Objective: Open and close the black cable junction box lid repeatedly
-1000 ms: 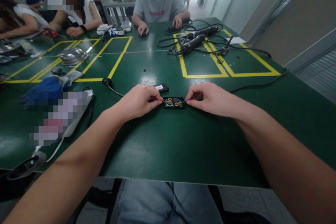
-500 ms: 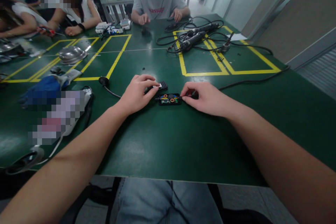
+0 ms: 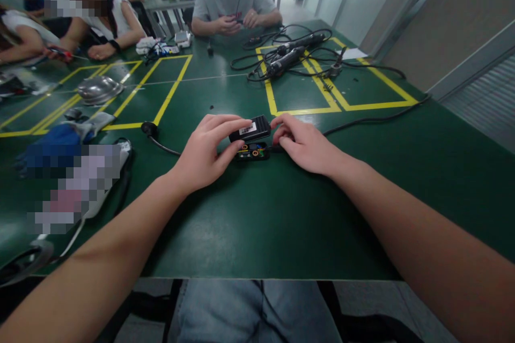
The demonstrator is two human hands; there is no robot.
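My left hand (image 3: 209, 150) grips a black ribbed plastic cover (image 3: 259, 127) with a white label between thumb and fingers, tilted just above the open housing. Beneath it, the black housing (image 3: 263, 156) lies on the green table with coils and a small circuit board showing; the cover and my left fingers hide part of it. At the cover's right end, my right hand (image 3: 303, 142) has its fingers curled, with the index fingertip at the cover's edge. A black cable runs from the housing under my right hand. To the left, a cord ends in a black plug (image 3: 149, 129).
Black corded tools (image 3: 285, 61) and their cables lie at the back right within yellow tape. On the left are a metal bowl-like part (image 3: 100, 89), a blue glove (image 3: 52, 144) and a pale, pixelated object (image 3: 80, 187). Co-workers sit across and to the left.
My left hand has lifted the black cover from behind the housing and brought it over it. My right fingers have moved from the housing's cable end up to the cover's right end.
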